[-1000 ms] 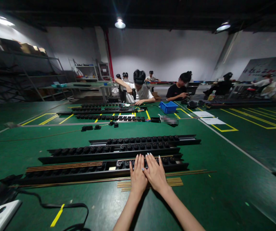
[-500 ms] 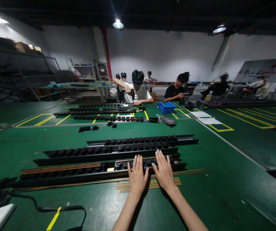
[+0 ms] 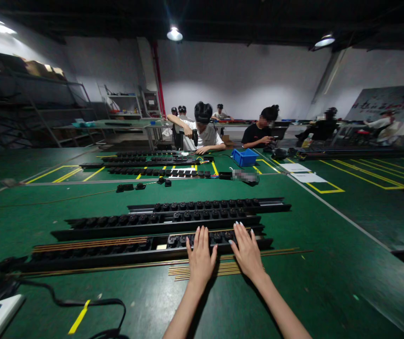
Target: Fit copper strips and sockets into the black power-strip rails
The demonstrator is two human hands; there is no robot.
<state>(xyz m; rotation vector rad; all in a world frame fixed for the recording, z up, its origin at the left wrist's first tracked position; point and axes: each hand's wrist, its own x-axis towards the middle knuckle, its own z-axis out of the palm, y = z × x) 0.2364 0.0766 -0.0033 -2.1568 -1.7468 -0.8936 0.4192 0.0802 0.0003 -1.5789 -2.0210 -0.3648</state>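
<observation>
left hand point(image 3: 201, 260) and right hand point(image 3: 247, 253) stretch flat, fingers uncurled, over the nearest black rail point(image 3: 141, 256), contact unclear

**Room to the right, crowded ahead**

Right of the right hand point(image 3: 248, 252), the green surface point(image 3: 328, 278) gives a broad free path. Ahead, the nearest rail point(image 3: 134, 258) blocks the way from the hands far out to the left; the middle rail point(image 3: 117, 231) and far rail point(image 3: 209, 205) lie close behind, leaving only slim gaps. A gap opens toward the left hand point(image 3: 201, 261), though short rods point(image 3: 228, 269) cross it low (long rods point(image 3: 152, 264) jut past the nearest rail's right end). Beyond the far rail runs another open strip, broken leftward by small black blocks point(image 3: 125, 188). At lower left, a looped cable point(image 3: 110, 301) and white device point(image 3: 6, 313) obstruct.
</observation>
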